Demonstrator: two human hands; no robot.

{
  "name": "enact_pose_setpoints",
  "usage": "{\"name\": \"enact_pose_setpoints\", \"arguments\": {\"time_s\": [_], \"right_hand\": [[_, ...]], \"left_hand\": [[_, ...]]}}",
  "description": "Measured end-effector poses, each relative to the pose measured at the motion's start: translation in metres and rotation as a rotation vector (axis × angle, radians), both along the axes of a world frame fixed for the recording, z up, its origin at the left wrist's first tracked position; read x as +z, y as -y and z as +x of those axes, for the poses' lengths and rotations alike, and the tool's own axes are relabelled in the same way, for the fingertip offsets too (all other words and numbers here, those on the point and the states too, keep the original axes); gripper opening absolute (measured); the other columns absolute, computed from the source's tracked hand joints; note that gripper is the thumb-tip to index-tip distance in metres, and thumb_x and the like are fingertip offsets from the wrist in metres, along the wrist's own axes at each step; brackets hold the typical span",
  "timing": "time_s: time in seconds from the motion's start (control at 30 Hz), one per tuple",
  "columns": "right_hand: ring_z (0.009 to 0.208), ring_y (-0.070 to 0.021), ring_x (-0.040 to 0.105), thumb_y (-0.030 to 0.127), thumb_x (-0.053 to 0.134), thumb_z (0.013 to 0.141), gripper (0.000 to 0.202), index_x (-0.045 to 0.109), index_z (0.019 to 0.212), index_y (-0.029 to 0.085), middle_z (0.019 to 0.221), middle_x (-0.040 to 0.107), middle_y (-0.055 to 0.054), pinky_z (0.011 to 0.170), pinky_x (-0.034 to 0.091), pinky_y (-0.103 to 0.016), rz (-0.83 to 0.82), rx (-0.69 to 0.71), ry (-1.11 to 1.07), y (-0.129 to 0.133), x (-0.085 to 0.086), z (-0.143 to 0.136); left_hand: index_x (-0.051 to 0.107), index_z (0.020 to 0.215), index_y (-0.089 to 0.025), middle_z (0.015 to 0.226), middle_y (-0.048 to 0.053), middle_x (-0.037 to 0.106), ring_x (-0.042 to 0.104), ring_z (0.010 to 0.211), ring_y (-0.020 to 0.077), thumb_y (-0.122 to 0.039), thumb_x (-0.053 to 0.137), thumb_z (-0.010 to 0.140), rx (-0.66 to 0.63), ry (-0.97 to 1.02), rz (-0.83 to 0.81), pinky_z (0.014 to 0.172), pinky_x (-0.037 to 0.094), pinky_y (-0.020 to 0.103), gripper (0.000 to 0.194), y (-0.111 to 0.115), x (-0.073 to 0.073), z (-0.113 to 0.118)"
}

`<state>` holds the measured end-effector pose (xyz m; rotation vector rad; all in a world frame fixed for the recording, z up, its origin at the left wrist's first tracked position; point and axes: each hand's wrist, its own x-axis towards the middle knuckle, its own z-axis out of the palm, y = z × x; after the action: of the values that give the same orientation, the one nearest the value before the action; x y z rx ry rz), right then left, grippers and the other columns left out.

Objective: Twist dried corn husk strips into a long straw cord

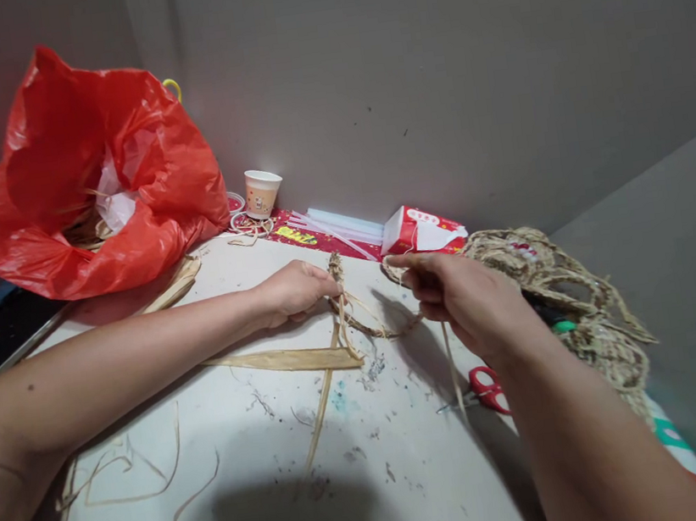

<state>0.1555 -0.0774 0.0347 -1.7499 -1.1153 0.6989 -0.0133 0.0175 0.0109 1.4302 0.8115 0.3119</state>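
My left hand (301,291) is closed, pinching a braided straw cord (335,264) near its upper end. From there the cord curves down and to the right, towards my right hand (455,293). That hand is closed too, thumb and index finger pressed together on a thin straw strand (451,358), whose loose end hangs below. Part of the cord is hidden behind the right hand's fingers. Under the left hand lies a flat, wide straw strip (284,359), crossed by a narrower strip (321,418).
Red-handled scissors (486,390) lie beside my right forearm. Coiled straw braid (583,289) is heaped at the right. A red plastic bag (183,179) holding straw stands back left. Along the wall are a paper cup (263,193), plastic straws (343,225) and a red tissue pack (421,229).
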Motion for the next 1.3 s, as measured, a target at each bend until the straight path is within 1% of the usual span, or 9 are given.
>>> {"name": "enact_pose_setpoints", "arguments": {"time_s": [0.07, 0.13, 0.27, 0.4, 0.73, 0.9, 1.1, 1.23, 1.3], "right_hand": [[0.045, -0.0066, 0.035, 0.025, 0.056, 0.076, 0.023, 0.068, 0.094, 0.016, 0.060, 0.047, 0.004, 0.038, 0.029, -0.018, 0.049, -0.040, -0.174, 0.006, 0.007, -0.010], [0.046, -0.0065, 0.040, 0.026, 0.062, 0.075, 0.027, 0.065, 0.100, 0.017, 0.064, 0.054, 0.003, 0.040, 0.034, -0.017, 0.131, 0.012, -0.286, 0.010, 0.008, -0.024], [0.054, -0.0104, 0.056, 0.030, 0.068, 0.073, 0.027, 0.055, 0.095, 0.020, 0.069, 0.065, 0.001, 0.046, 0.044, -0.019, 0.099, 0.154, -0.336, 0.009, -0.006, -0.044], [0.049, -0.0093, 0.055, 0.029, 0.066, 0.074, 0.018, 0.052, 0.076, 0.017, 0.064, 0.066, -0.001, 0.042, 0.043, -0.017, 0.023, 0.059, -0.263, 0.003, -0.024, -0.050], [0.040, -0.0079, 0.051, 0.027, 0.064, 0.073, 0.017, 0.051, 0.070, 0.017, 0.052, 0.060, 0.002, 0.037, 0.038, -0.015, 0.030, -0.054, -0.268, -0.001, -0.036, -0.053], [0.038, -0.0086, 0.048, 0.027, 0.063, 0.072, 0.017, 0.049, 0.067, 0.019, 0.052, 0.061, 0.002, 0.037, 0.036, -0.018, 0.019, -0.038, -0.199, -0.002, -0.034, -0.054], [0.045, -0.0120, 0.049, 0.034, 0.060, 0.076, 0.021, 0.055, 0.062, 0.018, 0.053, 0.060, -0.001, 0.044, 0.037, -0.023, 0.010, 0.031, 0.011, 0.002, -0.023, -0.045], [0.060, -0.0155, 0.055, 0.038, 0.057, 0.080, 0.023, 0.063, 0.071, 0.018, 0.070, 0.065, -0.004, 0.057, 0.042, -0.027, 0.187, -0.061, 0.269, 0.001, -0.021, -0.027], [0.070, -0.0176, 0.058, 0.036, 0.061, 0.077, 0.020, 0.067, 0.081, 0.018, 0.080, 0.068, -0.005, 0.065, 0.044, -0.029, 0.172, -0.021, 0.280, -0.002, -0.022, -0.022]], "left_hand": [[0.052, 0.056, -0.017, 0.034, -0.009, 0.024, 0.016, 0.032, 0.0051, -0.017, 0.053, 0.080, -0.004, 0.005, -0.026, 0.035, 0.011, 0.022, 0.024, 0.001, 0.000, 0.000], [0.047, 0.053, -0.018, 0.034, -0.009, 0.025, 0.016, 0.032, 0.0052, -0.018, 0.053, 0.079, -0.004, 0.037, -0.042, 0.035, 0.011, 0.022, 0.027, 0.002, -0.001, 0.000], [0.045, 0.053, -0.018, 0.035, -0.008, 0.028, 0.018, 0.032, 0.0052, -0.015, 0.050, 0.079, -0.014, 0.117, -0.022, 0.034, 0.011, 0.022, 0.027, 0.003, -0.003, -0.001], [0.051, 0.055, -0.016, 0.034, -0.008, 0.030, 0.019, 0.031, 0.0045, -0.013, 0.048, 0.080, -0.010, 0.139, -0.032, 0.034, 0.011, 0.022, 0.026, 0.004, -0.003, -0.001], [0.041, 0.048, -0.017, 0.034, -0.007, 0.029, 0.020, 0.030, 0.0041, -0.011, 0.043, 0.084, -0.024, 0.220, -0.087, 0.034, 0.011, 0.022, 0.036, 0.006, -0.004, 0.001], [0.041, 0.048, -0.017, 0.035, -0.008, 0.028, 0.020, 0.031, 0.0037, -0.018, 0.048, 0.084, -0.037, 0.211, -0.045, 0.035, 0.012, 0.022, 0.037, 0.006, -0.005, 0.000], [0.039, 0.050, -0.018, 0.035, -0.008, 0.028, 0.021, 0.030, 0.0033, -0.013, 0.049, 0.083, 0.025, 0.147, 0.024, 0.036, 0.010, 0.022, 0.035, 0.006, -0.004, 0.001], [0.037, 0.051, -0.018, 0.035, -0.009, 0.027, 0.020, 0.030, 0.0034, -0.013, 0.050, 0.083, 0.029, 0.149, 0.015, 0.037, 0.010, 0.022, 0.035, 0.005, -0.003, 0.001], [0.038, 0.051, -0.018, 0.035, -0.009, 0.027, 0.020, 0.031, 0.0036, -0.013, 0.050, 0.082, 0.018, 0.149, 0.015, 0.037, 0.010, 0.022, 0.034, 0.005, -0.002, 0.000]]}}
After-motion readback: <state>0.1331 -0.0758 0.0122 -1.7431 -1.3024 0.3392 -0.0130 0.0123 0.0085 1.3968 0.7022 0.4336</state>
